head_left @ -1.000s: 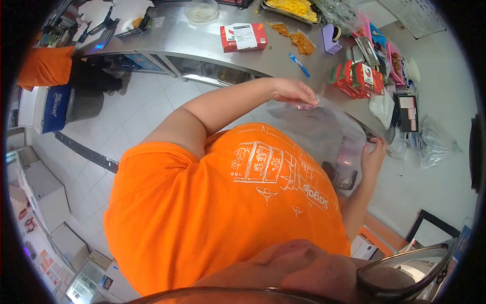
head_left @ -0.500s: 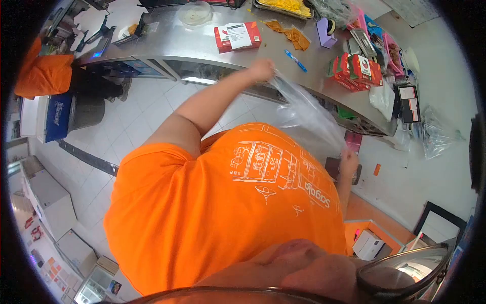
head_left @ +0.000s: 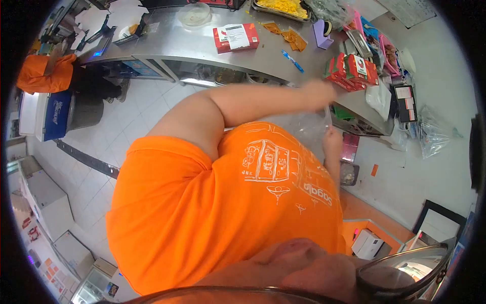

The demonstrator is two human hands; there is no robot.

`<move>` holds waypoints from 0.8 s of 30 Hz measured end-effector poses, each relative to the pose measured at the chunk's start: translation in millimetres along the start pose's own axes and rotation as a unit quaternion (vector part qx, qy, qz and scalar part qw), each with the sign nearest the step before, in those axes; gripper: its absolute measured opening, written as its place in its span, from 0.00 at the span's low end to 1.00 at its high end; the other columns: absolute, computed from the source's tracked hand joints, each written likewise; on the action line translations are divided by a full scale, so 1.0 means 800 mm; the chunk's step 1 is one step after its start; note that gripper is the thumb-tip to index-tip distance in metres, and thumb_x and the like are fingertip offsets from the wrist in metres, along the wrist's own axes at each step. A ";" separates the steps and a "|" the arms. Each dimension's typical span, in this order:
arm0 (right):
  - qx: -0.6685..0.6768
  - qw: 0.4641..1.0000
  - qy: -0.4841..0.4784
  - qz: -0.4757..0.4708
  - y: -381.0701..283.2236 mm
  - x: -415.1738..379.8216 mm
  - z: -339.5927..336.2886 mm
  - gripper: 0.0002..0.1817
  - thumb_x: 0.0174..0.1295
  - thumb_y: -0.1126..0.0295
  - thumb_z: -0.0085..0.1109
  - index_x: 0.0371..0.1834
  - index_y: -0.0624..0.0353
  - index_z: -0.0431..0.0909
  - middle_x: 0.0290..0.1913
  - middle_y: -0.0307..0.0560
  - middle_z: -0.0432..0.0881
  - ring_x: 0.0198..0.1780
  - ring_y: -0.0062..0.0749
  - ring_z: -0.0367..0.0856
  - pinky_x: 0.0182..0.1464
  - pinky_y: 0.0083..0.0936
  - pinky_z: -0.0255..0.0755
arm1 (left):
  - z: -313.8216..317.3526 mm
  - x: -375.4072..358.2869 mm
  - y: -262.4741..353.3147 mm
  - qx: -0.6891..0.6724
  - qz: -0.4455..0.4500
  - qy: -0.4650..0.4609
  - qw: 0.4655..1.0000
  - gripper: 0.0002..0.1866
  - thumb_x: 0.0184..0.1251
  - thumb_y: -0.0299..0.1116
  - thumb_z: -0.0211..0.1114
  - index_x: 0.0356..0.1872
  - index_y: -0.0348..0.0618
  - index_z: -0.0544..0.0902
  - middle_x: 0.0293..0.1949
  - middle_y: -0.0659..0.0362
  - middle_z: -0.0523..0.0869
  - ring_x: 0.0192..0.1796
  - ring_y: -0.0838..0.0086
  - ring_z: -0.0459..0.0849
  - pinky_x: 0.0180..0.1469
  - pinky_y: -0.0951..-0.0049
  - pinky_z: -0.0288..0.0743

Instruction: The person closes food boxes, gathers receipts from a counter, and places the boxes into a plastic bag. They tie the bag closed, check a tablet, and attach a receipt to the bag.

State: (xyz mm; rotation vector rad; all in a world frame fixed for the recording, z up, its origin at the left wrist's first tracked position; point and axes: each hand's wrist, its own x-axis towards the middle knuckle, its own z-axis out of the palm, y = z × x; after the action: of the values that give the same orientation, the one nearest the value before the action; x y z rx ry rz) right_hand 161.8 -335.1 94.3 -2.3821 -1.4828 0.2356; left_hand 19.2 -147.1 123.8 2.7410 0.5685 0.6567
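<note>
My left hand [head_left: 319, 95] is blurred by motion and reaches across to the right, near the front edge of the steel table [head_left: 187, 45]. It is closed on the clear plastic bag [head_left: 310, 125]. Just below it, my right hand [head_left: 331, 137] is pinched on the same bag. A short stretch of plastic runs between the two hands, and the rest hangs beneath my left forearm, partly hidden by it.
A red box [head_left: 236, 37], orange packets [head_left: 293, 39], a blue pen [head_left: 292, 61], a purple holder [head_left: 322, 34] and stacked red boxes [head_left: 354, 71] lie on the table. At the far left stands another person [head_left: 48, 73], beside a grey bin [head_left: 86, 110].
My left hand has swung right, close to my right hand, which has moved slightly up and left. The bag, stretched long between them before, is now bunched. The other person's arm shows now.
</note>
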 end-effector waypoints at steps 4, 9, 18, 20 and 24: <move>-0.185 0.982 -0.032 -0.033 0.159 0.026 -0.104 0.19 0.67 0.62 0.47 0.31 0.66 0.81 0.33 0.63 0.83 0.38 0.58 0.81 0.40 0.47 0.72 | -0.132 0.069 -0.143 0.092 -0.231 -0.041 0.968 0.09 0.59 0.33 0.63 0.36 0.42 0.87 0.36 0.50 0.88 0.41 0.59 0.88 0.40 0.59 0.82; 0.029 0.990 0.088 -0.111 0.006 0.011 -0.237 0.08 0.61 0.74 0.54 0.29 0.70 0.75 0.36 0.53 0.79 0.36 0.38 0.76 0.40 0.31 0.71 | -0.173 0.088 -0.024 -0.254 -0.110 -0.149 0.949 0.25 0.56 0.35 0.69 0.57 0.47 0.77 0.48 0.49 0.85 0.47 0.57 0.85 0.48 0.59 0.79; 0.612 0.780 0.012 -0.133 -0.041 -0.048 -0.174 0.10 0.63 0.72 0.57 0.27 0.67 0.78 0.44 0.47 0.79 0.45 0.31 0.76 0.48 0.25 0.71 | -0.011 0.008 0.010 -0.264 -0.023 -0.095 0.959 0.12 0.57 0.41 0.69 0.37 0.45 0.87 0.42 0.51 0.87 0.49 0.58 0.84 0.52 0.61 0.77; 0.567 0.822 0.042 -0.032 -0.002 -0.054 -0.192 0.11 0.61 0.68 0.62 0.27 0.66 0.80 0.45 0.48 0.79 0.46 0.31 0.77 0.48 0.25 0.72 | -0.010 0.011 -0.011 -0.264 0.020 0.032 0.964 0.08 0.63 0.35 0.64 0.38 0.44 0.86 0.41 0.52 0.86 0.47 0.57 0.83 0.51 0.61 0.77; 0.335 0.918 0.143 0.154 0.042 -0.034 -0.177 0.16 0.59 0.63 0.67 0.37 0.67 0.79 0.47 0.51 0.80 0.49 0.33 0.78 0.50 0.27 0.73 | -0.029 0.032 -0.015 -0.301 -0.101 -0.010 0.948 0.10 0.66 0.35 0.61 0.41 0.41 0.83 0.40 0.49 0.85 0.45 0.55 0.83 0.48 0.60 0.76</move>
State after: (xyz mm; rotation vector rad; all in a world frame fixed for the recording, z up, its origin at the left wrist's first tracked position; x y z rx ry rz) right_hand 221.3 -399.5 213.5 -1.9541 -0.7228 0.3786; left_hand 25.3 -121.5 149.2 2.0874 0.5265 0.6250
